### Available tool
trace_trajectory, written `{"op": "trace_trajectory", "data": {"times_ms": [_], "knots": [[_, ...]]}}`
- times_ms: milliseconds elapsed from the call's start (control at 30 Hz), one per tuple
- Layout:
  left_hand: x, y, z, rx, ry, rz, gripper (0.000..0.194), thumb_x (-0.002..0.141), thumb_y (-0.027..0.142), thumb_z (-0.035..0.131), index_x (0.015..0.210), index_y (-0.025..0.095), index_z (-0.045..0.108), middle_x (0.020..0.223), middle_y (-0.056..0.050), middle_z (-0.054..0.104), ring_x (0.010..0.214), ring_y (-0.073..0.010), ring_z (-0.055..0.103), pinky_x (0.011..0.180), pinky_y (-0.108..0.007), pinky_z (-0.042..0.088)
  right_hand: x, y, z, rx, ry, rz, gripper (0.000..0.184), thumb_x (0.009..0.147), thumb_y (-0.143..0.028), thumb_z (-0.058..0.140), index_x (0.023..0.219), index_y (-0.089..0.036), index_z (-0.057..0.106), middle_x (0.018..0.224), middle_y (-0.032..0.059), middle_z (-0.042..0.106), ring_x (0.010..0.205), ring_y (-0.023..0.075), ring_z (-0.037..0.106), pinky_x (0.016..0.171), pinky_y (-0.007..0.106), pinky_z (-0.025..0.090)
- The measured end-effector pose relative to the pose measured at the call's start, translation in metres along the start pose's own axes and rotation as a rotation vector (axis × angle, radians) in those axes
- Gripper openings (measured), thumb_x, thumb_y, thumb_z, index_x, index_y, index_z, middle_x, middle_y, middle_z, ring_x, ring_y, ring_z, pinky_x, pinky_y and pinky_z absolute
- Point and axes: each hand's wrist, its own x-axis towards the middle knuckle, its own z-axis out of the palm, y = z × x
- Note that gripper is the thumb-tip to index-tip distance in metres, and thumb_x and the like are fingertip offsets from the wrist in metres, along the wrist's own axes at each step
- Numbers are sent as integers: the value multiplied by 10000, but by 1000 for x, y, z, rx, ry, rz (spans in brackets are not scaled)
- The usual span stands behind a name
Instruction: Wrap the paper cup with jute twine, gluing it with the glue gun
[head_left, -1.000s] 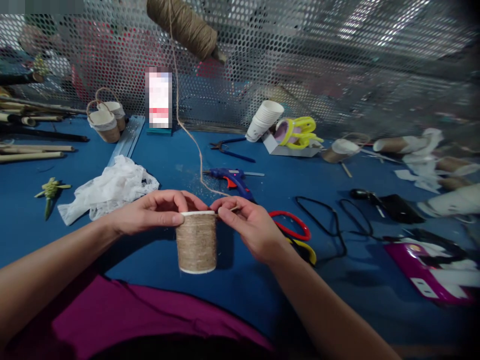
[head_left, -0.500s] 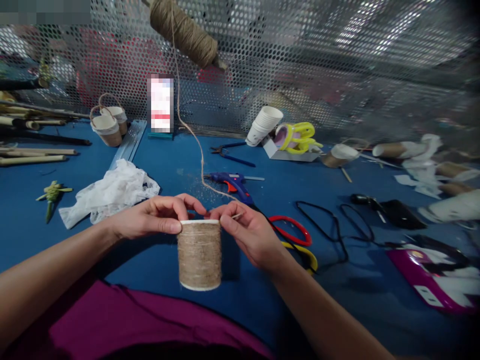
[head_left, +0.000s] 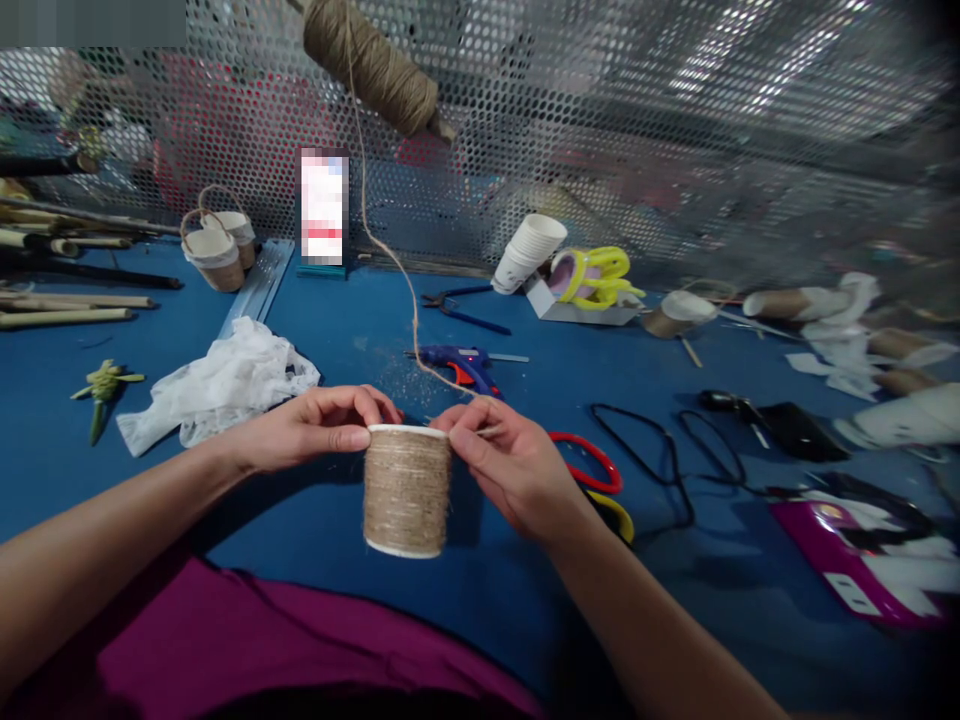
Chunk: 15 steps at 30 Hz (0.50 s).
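A paper cup wrapped in jute twine (head_left: 407,495) is held up between my two hands, its white edges showing at top and bottom. My left hand (head_left: 330,428) pinches the upper rim at the left, thumb in front and fingers behind. At the right of the rim, my right hand (head_left: 506,455) is closed on the cup, with twine between its fingers. That twine (head_left: 415,318) runs up to a big spool of twine (head_left: 371,68) hanging on the perforated panel. Some fingertips are hidden behind the cup. A blue hot glue gun (head_left: 457,360) lies just beyond my right hand.
Pliers (head_left: 469,308), stacked paper cups (head_left: 529,252) and yellow-handled scissors (head_left: 604,275) lie at the back. White lace (head_left: 229,380) sits left, near two small handled baskets (head_left: 214,260). Red and yellow handles (head_left: 592,460) and a purple power strip (head_left: 847,560) are on the right.
Both hands have shifted slightly right and the cup has risen a little. The twine has swung slightly to the right with them.
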Motion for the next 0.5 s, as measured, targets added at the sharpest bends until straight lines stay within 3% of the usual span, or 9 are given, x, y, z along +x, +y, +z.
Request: {"op": "trace_trajectory", "data": {"times_ms": [200,367,500], "knots": [[0,7,2,124,-56,-92,132,766,243,641,844,159,572,1060,-72,561,1055,-198,517,914,-360,398,-3,-10,-2,-281,18,-49,186,739,-299,639,678,-198,496,753,12,591,704,124,538,668,293,430],[5,11,17,490,66,34,189,727,194,668,875,156,557,1080,-86,566,1165,-210,458,1006,-388,322,-1,-9,3,-509,-6,-131,160,765,-305,585,685,-204,489,740,23,580,695,143,544,657,320,450],[9,8,25,622,68,51,106,765,212,623,751,145,542,931,-78,601,1083,-218,517,940,-387,384,0,-2,5,-594,-11,-161,121,777,-283,580,714,-207,509,751,21,583,723,156,562,694,341,462]]}}
